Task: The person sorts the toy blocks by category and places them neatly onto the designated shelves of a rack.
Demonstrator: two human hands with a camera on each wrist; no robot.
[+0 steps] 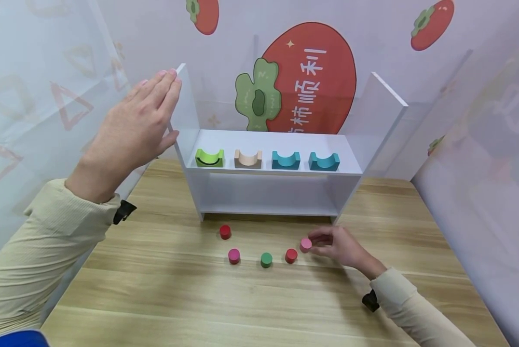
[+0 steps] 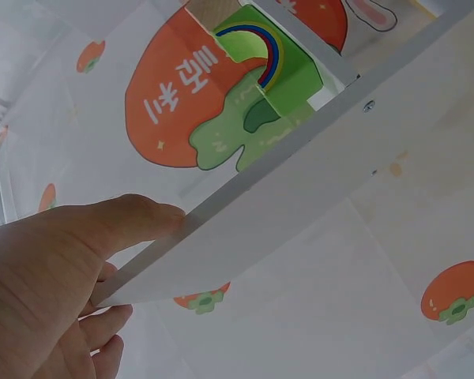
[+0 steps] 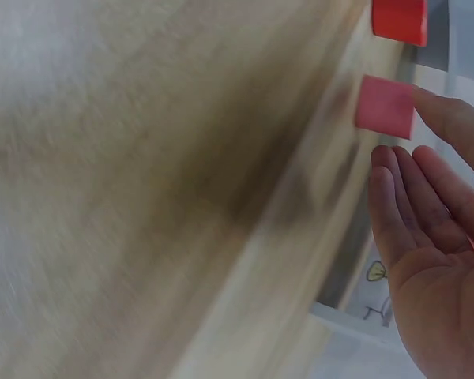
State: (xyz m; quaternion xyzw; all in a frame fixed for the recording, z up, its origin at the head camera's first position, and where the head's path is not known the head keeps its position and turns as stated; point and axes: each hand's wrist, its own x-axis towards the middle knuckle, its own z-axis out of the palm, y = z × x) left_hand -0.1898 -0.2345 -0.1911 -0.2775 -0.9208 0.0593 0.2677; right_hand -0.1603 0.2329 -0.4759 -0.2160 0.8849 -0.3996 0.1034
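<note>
On the wooden table, right hand pinched the pink cylinder; left hand, fingers straight, pressed the white shelf side panel.

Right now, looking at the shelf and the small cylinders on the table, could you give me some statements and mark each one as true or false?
1. Four arch blocks sit on the shelf. True: a green block, a beige block and two teal ones.
2. The left hand holds a cylinder. False: it rests on the shelf's left side panel.
3. The right hand touches the pink cylinder. True.
4. Five cylinders stand on the table. True.
5. The green cylinder is on the shelf. False: it stands on the table.
</note>
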